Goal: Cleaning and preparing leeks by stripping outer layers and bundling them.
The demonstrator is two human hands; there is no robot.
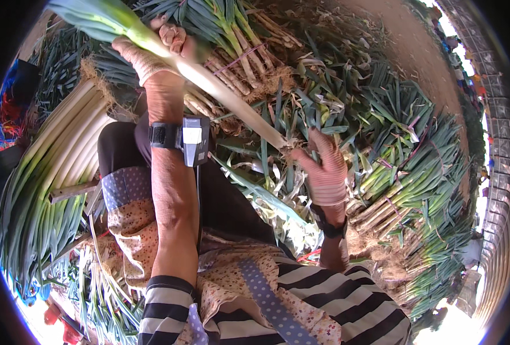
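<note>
A long leek (232, 99) slants from upper left down toward the centre. The left hand (145, 60) grasps it just below its green leaves (102, 20); the right hand (328, 172), nearer the roots (287, 148), is unclenched beside them, whether touching cannot be told.

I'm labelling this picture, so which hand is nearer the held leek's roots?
Right. The right hand is just beside the roots; the left hand grips the leek near its leaves.
</note>
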